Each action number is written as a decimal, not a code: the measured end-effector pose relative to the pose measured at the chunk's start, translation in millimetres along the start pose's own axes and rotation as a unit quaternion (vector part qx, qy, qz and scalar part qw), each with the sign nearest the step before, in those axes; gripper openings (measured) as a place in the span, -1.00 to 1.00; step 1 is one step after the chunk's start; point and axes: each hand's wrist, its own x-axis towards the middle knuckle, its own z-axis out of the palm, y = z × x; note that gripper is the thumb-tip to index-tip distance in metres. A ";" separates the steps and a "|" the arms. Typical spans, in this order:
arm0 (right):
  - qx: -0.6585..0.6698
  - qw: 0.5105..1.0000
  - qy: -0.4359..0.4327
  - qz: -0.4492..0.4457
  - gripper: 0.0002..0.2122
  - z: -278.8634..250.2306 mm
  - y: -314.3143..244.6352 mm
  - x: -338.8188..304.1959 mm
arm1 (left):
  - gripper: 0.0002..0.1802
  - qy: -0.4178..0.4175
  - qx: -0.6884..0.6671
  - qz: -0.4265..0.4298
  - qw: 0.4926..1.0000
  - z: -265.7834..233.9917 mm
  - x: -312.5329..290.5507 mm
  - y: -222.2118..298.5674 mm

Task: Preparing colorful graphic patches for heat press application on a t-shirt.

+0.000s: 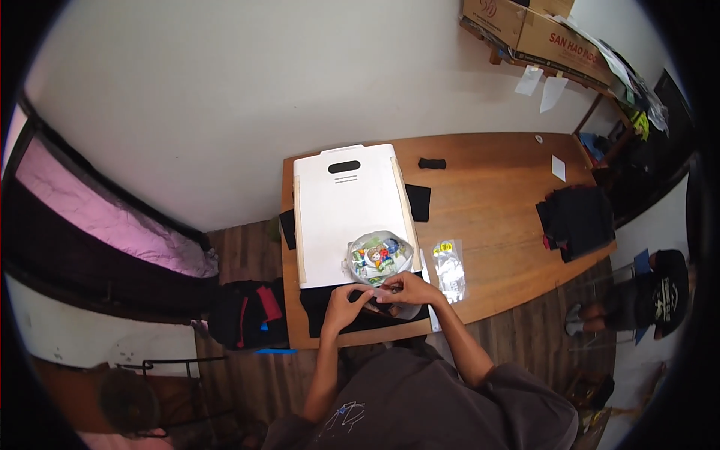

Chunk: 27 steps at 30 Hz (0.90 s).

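Note:
My left hand (348, 306) and my right hand (411, 289) meet at the near edge of a white board (349, 217) with a handle slot. Thumbs and fingers of both are pinched close together on a clear plastic bag (405, 310), whose lower part hangs over black cloth (322, 311). Just beyond my fingers, a round, pale, wrinkled container (379, 256) with colourful printed pictures sits on the board. Its contents are too small to make out. The black cloth lies partly under the board and under my hands.
On the wooden table (495, 202) lie clear plastic bags (450, 271), a small black bundle (432, 163) and a dark clothing stack (577, 221). Cardboard boxes (562, 45) rest on a shelf at upper right. A person (656, 292) is at far right; dark bags (251, 315) lie left.

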 end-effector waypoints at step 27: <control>0.170 0.971 0.169 -0.007 -0.86 -22.1 -73.3 -10.5 | -0.60 -0.019 -0.034 0.036 0.999 -43.1 55.3 72.0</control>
